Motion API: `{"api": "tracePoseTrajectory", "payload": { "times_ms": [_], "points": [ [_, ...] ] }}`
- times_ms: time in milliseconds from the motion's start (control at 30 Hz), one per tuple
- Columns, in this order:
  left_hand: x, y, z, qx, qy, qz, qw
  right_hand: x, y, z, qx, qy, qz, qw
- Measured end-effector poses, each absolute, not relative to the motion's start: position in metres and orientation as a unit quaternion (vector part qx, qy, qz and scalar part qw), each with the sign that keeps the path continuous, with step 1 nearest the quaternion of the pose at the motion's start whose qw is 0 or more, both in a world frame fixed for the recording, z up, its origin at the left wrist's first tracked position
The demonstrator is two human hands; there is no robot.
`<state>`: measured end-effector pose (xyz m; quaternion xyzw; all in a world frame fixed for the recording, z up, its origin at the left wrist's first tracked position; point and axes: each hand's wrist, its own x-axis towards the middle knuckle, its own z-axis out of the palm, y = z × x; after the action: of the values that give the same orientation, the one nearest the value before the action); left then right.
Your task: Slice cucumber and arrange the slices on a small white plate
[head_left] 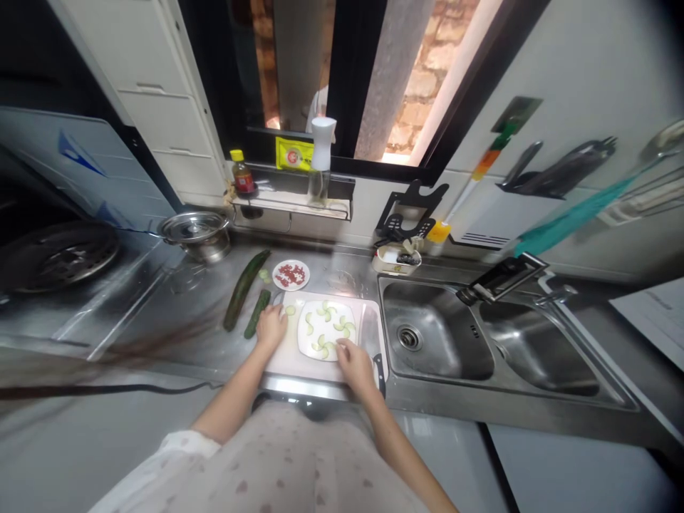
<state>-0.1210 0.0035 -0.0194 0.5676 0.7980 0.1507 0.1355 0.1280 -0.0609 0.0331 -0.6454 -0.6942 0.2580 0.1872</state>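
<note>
A white square plate (315,313) lies on a pale cutting board (291,360), with thin pale-green cucumber slices (346,328) fanned out in several small groups. My right hand (355,367) is at the plate's lower right edge, thumb and fingertips pinched together beside a group of slices; what is between them is too small to make out. My left hand (271,329) rests on the board's left edge, fingers loosely bent, close to a loose cucumber slice (290,311). Left of it lie a short cucumber piece (257,313) and a long dark-green cucumber (246,288).
A small white plate of red bits (291,275) stands behind the board. A broad knife (370,331) lies along the board's right side. The double sink (438,367) is to the right, under a black faucet (502,278). A lidded steel pot (197,231) stands at the back left.
</note>
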Motion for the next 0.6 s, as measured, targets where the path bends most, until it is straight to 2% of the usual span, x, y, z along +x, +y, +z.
{"api": "tracePoseTrajectory", "payload": {
  "times_ms": [267,600],
  "points": [
    [-0.115,0.018,-0.022,0.595,0.789,0.087,0.122,0.137,-0.063,0.033,-0.646,-0.682,0.267,0.215],
    [-0.116,0.027,-0.02,0.582,0.794,0.105,0.14,0.136,-0.065,0.028,-0.629,-0.689,0.265,0.243]
  ]
}}
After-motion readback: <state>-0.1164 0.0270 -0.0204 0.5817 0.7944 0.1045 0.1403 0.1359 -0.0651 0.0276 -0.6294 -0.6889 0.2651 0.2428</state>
